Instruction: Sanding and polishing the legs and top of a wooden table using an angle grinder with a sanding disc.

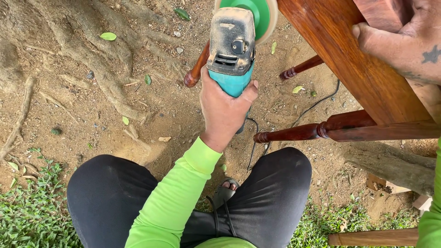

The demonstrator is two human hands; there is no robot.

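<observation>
1. Two hands busy: left hand [225,108] clenched around teal angle grinder [232,50], green disc [255,11] just beyond the grip.
2. Right hand [404,39] grips wooden furniture frame [358,69], beside grinder.

A teal angle grinder [232,50] with a dusty grey head and a green backing disc is pointing away from the person, its disc meeting the edge of a reddish-brown varnished wooden furniture piece [363,69], which is lying tilted on bare dirt, turned legs sticking out sideways.
</observation>
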